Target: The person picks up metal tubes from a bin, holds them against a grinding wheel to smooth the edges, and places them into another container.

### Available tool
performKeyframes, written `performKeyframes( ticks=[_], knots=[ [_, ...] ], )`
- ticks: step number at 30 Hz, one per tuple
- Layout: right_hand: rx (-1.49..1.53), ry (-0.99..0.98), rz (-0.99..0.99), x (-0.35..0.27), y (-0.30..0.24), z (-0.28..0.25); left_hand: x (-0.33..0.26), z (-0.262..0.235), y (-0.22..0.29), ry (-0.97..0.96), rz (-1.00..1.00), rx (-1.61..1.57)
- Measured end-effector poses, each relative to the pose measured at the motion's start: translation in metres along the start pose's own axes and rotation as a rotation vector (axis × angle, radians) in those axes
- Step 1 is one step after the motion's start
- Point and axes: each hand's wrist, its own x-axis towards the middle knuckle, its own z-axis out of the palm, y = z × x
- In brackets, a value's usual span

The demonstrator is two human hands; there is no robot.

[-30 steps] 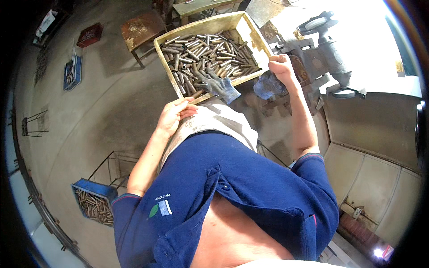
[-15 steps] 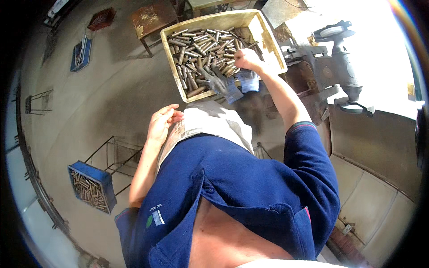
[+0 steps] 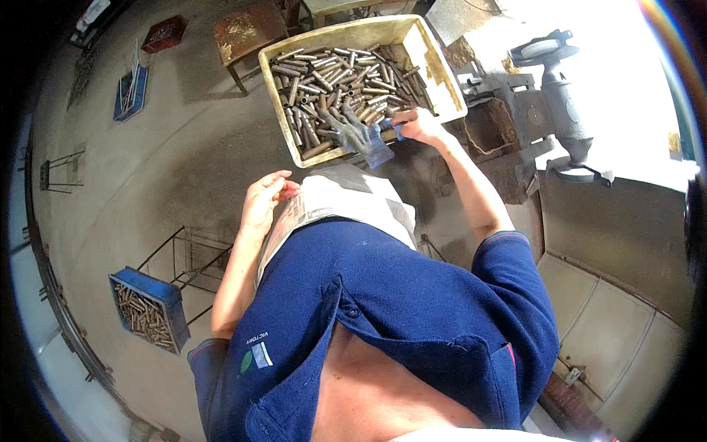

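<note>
Moved since the earlier frames: right hand [image 3: 418, 125] has travelled from beside the crate to its near rim, carrying the glove with it; left hand [image 3: 263, 200] has kept its place at the lap.

Right hand: fingers curled closed on the blue cuff of a grey knitted work glove [image 3: 361, 134], whose limp fingers lie draped over the tubes at the crate's front edge.

Left hand: half open, fingers loosely bent, resting against the edge of a pale grey cloth apron [image 3: 346, 199] over the lap. Holds nothing that can be made out.

Yellowed plastic crate [image 3: 440, 70]: rectangular, stained, just ahead of the knees, filled with short rusty-brown metal tubes [image 3: 331, 81] piled loosely in all directions. What carries the crate is hidden.

Further out: grey metal bench machine with round head [image 3: 556, 88] to the right, partly washed out by glare; rusty square stool [image 3: 247, 29] beyond the crate; blue metal bin of similar short tubes [image 3: 147, 313] on a wire stand at lower left; blue flat tray [image 3: 129, 92] and small red tray [image 3: 163, 33] on the concrete floor.

Hazards, as judged:
- Bare hand beside cut tube ends; a scrape or nick is likely if it goes into the pile without the glove.
- Glove held only at the cuff; its knit could snag on a tube end and drag tubes over the rim.
- Loose pile may shift and roll if disturbed near the low front edge.
- Glare at right hides the machine's edges.
</note>
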Motion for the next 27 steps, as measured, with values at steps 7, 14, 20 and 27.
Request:
performKeyframes(
  ticks=[7,14,20,27],
  knots=[
    [-0.308,0.160,-0.433,-0.041,0.014,0.004,0.007,0.003,-0.002,-0.030,-0.044,0.010],
    [-0.186,0.305,-0.255,-0.059,-0.022,-0.014,0.005,0.003,0.003,0.005,-0.022,0.076],
    [-0.418,0.231,-0.419,-0.091,-0.001,0.021,0.004,0.002,0.003,-0.006,-0.011,0.084],
    [-0.268,0.270,-0.292,-0.089,0.009,0.025,0.006,0.010,0.010,-0.022,0.003,0.155]
  ],
)
